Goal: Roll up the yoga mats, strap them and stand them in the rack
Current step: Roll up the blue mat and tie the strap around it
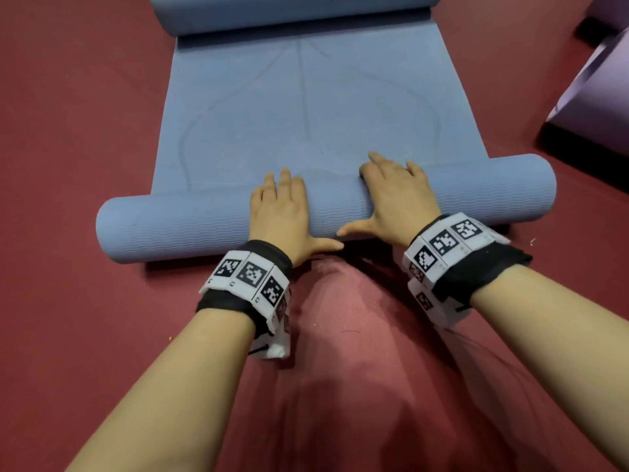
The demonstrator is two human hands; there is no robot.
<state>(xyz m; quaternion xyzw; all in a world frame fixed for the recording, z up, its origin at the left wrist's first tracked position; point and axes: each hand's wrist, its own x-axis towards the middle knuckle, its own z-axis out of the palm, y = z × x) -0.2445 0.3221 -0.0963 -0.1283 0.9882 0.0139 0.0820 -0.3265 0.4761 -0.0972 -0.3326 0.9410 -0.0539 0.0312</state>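
A blue yoga mat (306,107) lies on the red floor, running away from me. Its near end is wound into a thick roll (163,229) that lies crosswise in front of me. The far end curls up into a second roll (289,11) at the top of the view. My left hand (282,212) presses flat on top of the near roll, fingers straight and pointing forward. My right hand (394,195) presses beside it, fingers spread over the roll's top onto the flat mat. Both wrists wear bands with black-and-white markers.
Red matting (78,131) covers the floor on every side. A purple mat or pad with a black edge (592,107) lies at the right, and another dark-edged purple piece (602,18) sits in the top right corner. No rack or strap is in view.
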